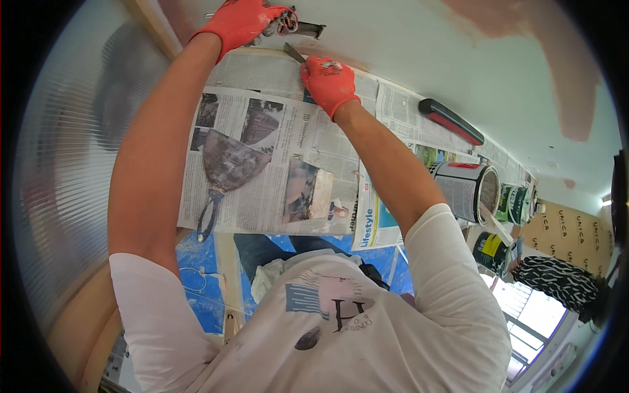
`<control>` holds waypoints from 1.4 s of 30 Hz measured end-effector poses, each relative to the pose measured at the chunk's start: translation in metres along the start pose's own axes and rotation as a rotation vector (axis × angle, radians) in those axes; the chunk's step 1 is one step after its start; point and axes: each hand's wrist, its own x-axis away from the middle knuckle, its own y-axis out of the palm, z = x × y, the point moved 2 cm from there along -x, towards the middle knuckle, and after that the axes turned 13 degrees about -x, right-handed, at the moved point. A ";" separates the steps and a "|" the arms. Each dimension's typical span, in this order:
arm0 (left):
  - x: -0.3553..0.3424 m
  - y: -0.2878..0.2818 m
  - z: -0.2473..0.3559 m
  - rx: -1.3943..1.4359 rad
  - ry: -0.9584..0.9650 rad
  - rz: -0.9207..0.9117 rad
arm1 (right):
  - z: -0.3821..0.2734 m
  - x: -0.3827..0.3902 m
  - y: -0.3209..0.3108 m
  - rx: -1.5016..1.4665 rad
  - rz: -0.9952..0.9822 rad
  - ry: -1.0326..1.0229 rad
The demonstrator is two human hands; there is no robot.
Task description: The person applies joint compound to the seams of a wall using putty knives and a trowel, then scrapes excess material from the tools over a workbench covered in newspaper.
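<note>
Both my hands wear red work gloves. At the top, my left hand [239, 26] is closed around an electrical fitting with loose coloured wires [285, 23], pulled out in front of a dark rectangular opening [311, 30] in the wall. To its right and a little lower, my right hand [329, 82] grips a small putty knife [295, 54], its blade pointing up and left toward the wall beneath the opening. The handle is hidden in my fist. A wide, dirty filling knife [230, 160] lies on the newspaper [262, 209] below my hands.
Newspaper covers the work surface along the wall. On the right stand a paint tin [462, 190], a green tub [513, 203] and a dark tub [491, 250]; a black and red tool [451, 121] lies by the wall. Ribbed clear sheeting [65, 170] borders the left.
</note>
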 end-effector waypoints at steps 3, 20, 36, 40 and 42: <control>-0.001 0.001 -0.001 0.004 0.009 -0.042 | 0.010 0.004 -0.016 0.183 -0.030 -0.014; -0.002 0.000 -0.003 -0.095 0.133 0.057 | 0.104 0.045 -0.084 0.414 0.126 0.154; -0.005 -0.021 0.012 0.513 -0.593 -0.275 | -0.019 0.010 0.000 0.154 -0.012 -0.048; 0.000 -0.024 0.016 0.530 -0.610 -0.298 | -0.007 0.006 -0.011 0.157 -0.028 0.025; -0.001 -0.025 0.017 0.529 -0.612 -0.325 | 0.008 0.009 -0.026 0.201 0.003 0.031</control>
